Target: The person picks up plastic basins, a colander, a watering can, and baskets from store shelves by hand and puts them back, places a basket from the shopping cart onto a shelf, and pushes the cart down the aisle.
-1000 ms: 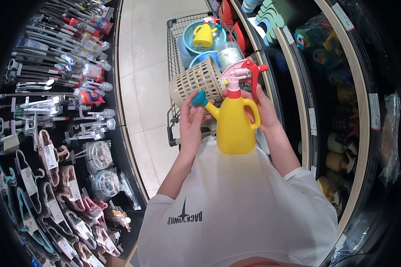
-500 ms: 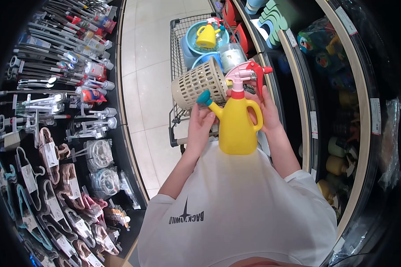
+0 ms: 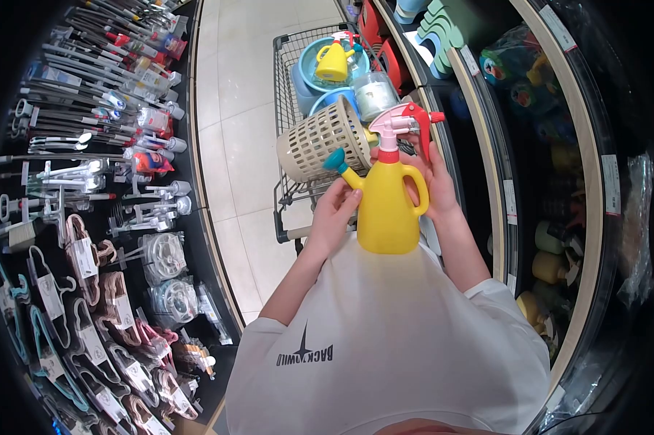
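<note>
A yellow spray bottle (image 3: pixel 389 210) is held upright in front of my chest. It has a pink and red trigger head, a loop handle on its right side and a short spout with a teal sprinkler end on its left. My right hand (image 3: pixel 436 181) grips it from behind, near the neck and handle, with some fingers hidden by the bottle. At the base of the spout, my left hand (image 3: pixel 334 217) closes on the bottle's left side with its thumb in front.
Beyond the bottle stands a shopping cart (image 3: pixel 282 109) with a beige perforated basket (image 3: pixel 320 141), a blue basin (image 3: pixel 309 61), another yellow spray bottle (image 3: pixel 332 64) and a clear container (image 3: pixel 375 96). Hangers (image 3: pixel 88 341) and brushes line the left shelves; more shelves (image 3: pixel 497 167) rise at right.
My left hand has moved right and slightly down, bringing its thumb onto the base of the spout. The bottle stays nearly in place.
</note>
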`<state>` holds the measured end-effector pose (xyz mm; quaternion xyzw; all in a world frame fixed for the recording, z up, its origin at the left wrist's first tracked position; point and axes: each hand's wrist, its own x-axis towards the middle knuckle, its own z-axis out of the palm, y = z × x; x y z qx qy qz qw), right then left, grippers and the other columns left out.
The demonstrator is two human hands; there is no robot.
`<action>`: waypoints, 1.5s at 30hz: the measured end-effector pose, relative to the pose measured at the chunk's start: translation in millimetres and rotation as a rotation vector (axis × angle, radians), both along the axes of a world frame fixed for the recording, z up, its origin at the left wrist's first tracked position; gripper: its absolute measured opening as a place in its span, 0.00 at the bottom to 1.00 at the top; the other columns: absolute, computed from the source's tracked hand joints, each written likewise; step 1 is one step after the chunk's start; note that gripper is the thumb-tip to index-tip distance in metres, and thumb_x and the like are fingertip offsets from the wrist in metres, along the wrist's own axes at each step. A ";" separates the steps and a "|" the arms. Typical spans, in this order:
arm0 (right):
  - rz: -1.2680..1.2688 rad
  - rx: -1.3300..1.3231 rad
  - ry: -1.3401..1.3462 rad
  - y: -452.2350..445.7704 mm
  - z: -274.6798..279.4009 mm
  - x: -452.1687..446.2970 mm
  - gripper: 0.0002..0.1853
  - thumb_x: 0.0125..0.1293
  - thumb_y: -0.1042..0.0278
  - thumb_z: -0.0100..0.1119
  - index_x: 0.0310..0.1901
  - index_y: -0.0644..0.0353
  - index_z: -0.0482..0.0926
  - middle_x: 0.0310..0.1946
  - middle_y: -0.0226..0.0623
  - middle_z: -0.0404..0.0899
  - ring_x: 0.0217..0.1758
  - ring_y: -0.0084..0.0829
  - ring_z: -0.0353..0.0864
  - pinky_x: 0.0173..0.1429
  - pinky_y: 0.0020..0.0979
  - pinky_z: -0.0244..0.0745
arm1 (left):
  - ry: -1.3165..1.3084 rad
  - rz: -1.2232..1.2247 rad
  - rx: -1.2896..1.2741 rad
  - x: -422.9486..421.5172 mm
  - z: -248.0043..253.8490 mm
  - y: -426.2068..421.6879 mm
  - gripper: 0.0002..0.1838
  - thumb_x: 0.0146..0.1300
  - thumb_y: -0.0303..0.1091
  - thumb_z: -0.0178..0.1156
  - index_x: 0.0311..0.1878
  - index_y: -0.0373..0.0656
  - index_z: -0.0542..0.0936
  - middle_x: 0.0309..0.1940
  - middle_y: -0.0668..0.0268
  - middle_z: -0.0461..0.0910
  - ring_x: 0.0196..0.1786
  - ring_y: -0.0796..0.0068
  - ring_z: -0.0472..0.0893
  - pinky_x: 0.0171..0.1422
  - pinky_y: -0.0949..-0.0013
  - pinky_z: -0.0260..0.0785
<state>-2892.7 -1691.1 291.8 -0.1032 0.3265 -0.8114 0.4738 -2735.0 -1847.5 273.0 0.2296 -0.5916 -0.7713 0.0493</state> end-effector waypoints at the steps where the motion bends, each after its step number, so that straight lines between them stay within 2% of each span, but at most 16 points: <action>1: -0.001 0.000 0.000 0.3 -1.1 -0.1 0.39 0.82 0.31 0.29 0.81 0.52 0.52 0.71 0.62 0.72 0.76 0.52 0.73 0.77 0.49 0.70 | 0.000 -0.001 0.000 -0.4 1.3 0.9 0.16 0.79 0.34 0.58 0.63 0.36 0.76 0.49 0.68 0.83 0.54 0.81 0.79 0.65 0.72 0.69; 9: 0.007 -0.042 -0.007 2.3 -0.6 -2.4 0.38 0.82 0.31 0.35 0.79 0.54 0.55 0.69 0.60 0.75 0.73 0.49 0.77 0.75 0.47 0.74 | 0.002 0.024 0.000 -3.2 5.2 5.3 0.16 0.80 0.34 0.58 0.64 0.35 0.76 0.51 0.66 0.84 0.55 0.80 0.80 0.65 0.71 0.71; 13: 0.008 -0.051 0.006 4.9 -0.7 -5.2 0.38 0.82 0.32 0.34 0.78 0.55 0.55 0.69 0.60 0.75 0.72 0.48 0.77 0.73 0.46 0.75 | 0.015 0.022 0.008 -5.9 2.8 7.1 0.17 0.80 0.34 0.58 0.64 0.35 0.76 0.51 0.65 0.84 0.55 0.79 0.81 0.65 0.70 0.72; 15: 0.102 -0.045 0.064 7.9 -3.9 -8.3 0.45 0.81 0.29 0.30 0.78 0.66 0.61 0.72 0.51 0.74 0.73 0.38 0.77 0.74 0.39 0.73 | 0.009 0.022 0.000 -6.8 2.6 7.8 0.17 0.80 0.34 0.58 0.65 0.35 0.76 0.52 0.66 0.84 0.55 0.80 0.81 0.65 0.70 0.72; 18: 0.109 -0.002 0.083 9.9 -6.0 -11.7 0.47 0.81 0.29 0.30 0.76 0.72 0.65 0.72 0.48 0.74 0.71 0.35 0.78 0.73 0.37 0.73 | 0.014 0.021 0.005 -8.1 -0.3 9.0 0.17 0.80 0.34 0.58 0.65 0.35 0.76 0.52 0.66 0.83 0.56 0.80 0.81 0.65 0.70 0.72; 19: 0.105 -0.003 0.085 9.9 -5.3 -12.3 0.47 0.81 0.29 0.30 0.76 0.72 0.65 0.72 0.48 0.74 0.71 0.35 0.78 0.73 0.37 0.73 | 0.017 0.018 0.003 -8.8 0.6 9.3 0.17 0.80 0.34 0.58 0.65 0.35 0.76 0.52 0.66 0.83 0.56 0.80 0.81 0.65 0.70 0.72; 21: 0.053 -0.008 0.032 10.5 -4.3 -12.9 0.36 0.83 0.34 0.32 0.78 0.55 0.54 0.69 0.58 0.75 0.72 0.47 0.78 0.73 0.46 0.75 | 0.009 0.016 -0.005 -11.3 2.5 11.6 0.18 0.80 0.34 0.58 0.66 0.35 0.76 0.53 0.66 0.83 0.56 0.79 0.81 0.66 0.70 0.71; 31: 0.022 -0.027 0.028 28.2 -4.9 -21.1 0.36 0.84 0.35 0.29 0.78 0.54 0.53 0.70 0.60 0.74 0.72 0.48 0.78 0.74 0.46 0.74 | -0.001 -0.039 -0.005 -23.8 2.0 23.0 0.19 0.80 0.34 0.57 0.67 0.35 0.75 0.57 0.65 0.82 0.59 0.78 0.80 0.68 0.69 0.71; 36: -0.003 -0.045 0.026 38.7 -1.6 -24.7 0.36 0.84 0.34 0.29 0.79 0.54 0.52 0.71 0.60 0.73 0.72 0.47 0.78 0.75 0.45 0.73 | 0.024 0.007 0.084 -33.8 0.4 37.4 0.15 0.81 0.33 0.55 0.64 0.37 0.76 0.56 0.65 0.82 0.59 0.76 0.80 0.67 0.70 0.70; 37: -0.030 -0.024 0.004 40.7 2.9 -23.7 0.35 0.84 0.35 0.29 0.77 0.56 0.58 0.68 0.55 0.76 0.70 0.40 0.80 0.74 0.41 0.73 | 0.024 -0.010 0.087 -35.0 -2.4 39.6 0.15 0.81 0.33 0.55 0.64 0.37 0.76 0.56 0.65 0.82 0.59 0.76 0.80 0.67 0.70 0.70; 38: -0.051 -0.019 0.006 44.1 2.4 -25.3 0.35 0.84 0.35 0.29 0.77 0.56 0.58 0.68 0.55 0.76 0.70 0.40 0.80 0.74 0.41 0.73 | 0.018 0.018 0.045 -36.3 -6.5 41.7 0.15 0.82 0.34 0.54 0.65 0.38 0.76 0.55 0.66 0.81 0.57 0.79 0.80 0.63 0.73 0.71; 39: -0.100 0.125 0.101 48.7 -0.6 -28.3 0.34 0.84 0.35 0.33 0.72 0.58 0.66 0.66 0.49 0.78 0.67 0.36 0.80 0.71 0.37 0.73 | 0.013 0.041 0.005 -38.5 -9.2 44.5 0.16 0.83 0.36 0.52 0.66 0.39 0.75 0.55 0.67 0.81 0.56 0.82 0.80 0.58 0.76 0.72; 40: -0.148 0.272 0.189 54.5 -6.0 -31.6 0.33 0.84 0.35 0.38 0.67 0.59 0.73 0.63 0.43 0.80 0.65 0.32 0.81 0.68 0.32 0.74 | 0.010 0.015 0.013 -40.6 -9.3 47.6 0.16 0.83 0.36 0.52 0.66 0.39 0.75 0.55 0.67 0.81 0.56 0.82 0.80 0.58 0.76 0.72; 42: -0.144 0.253 0.343 63.9 -26.0 -41.0 0.23 0.84 0.49 0.48 0.63 0.60 0.76 0.55 0.35 0.83 0.59 0.23 0.81 0.64 0.27 0.74 | 0.020 0.127 -0.009 -45.1 -8.4 50.0 0.15 0.83 0.35 0.52 0.64 0.38 0.75 0.54 0.68 0.81 0.53 0.83 0.80 0.55 0.77 0.72; 44: -0.096 0.367 0.522 76.6 -25.1 -46.2 0.18 0.83 0.55 0.53 0.59 0.61 0.79 0.48 0.31 0.84 0.53 0.19 0.82 0.60 0.24 0.75 | 0.021 0.144 0.015 -50.0 -13.6 52.7 0.14 0.83 0.35 0.52 0.63 0.38 0.75 0.53 0.67 0.81 0.53 0.82 0.81 0.57 0.76 0.73; 45: -0.109 0.373 0.517 83.4 -25.8 -47.5 0.18 0.83 0.55 0.53 0.59 0.61 0.79 0.48 0.31 0.84 0.53 0.19 0.82 0.60 0.24 0.75 | 0.023 0.166 0.000 -53.8 -10.5 56.0 0.14 0.83 0.35 0.52 0.64 0.38 0.74 0.54 0.67 0.81 0.54 0.81 0.81 0.57 0.76 0.73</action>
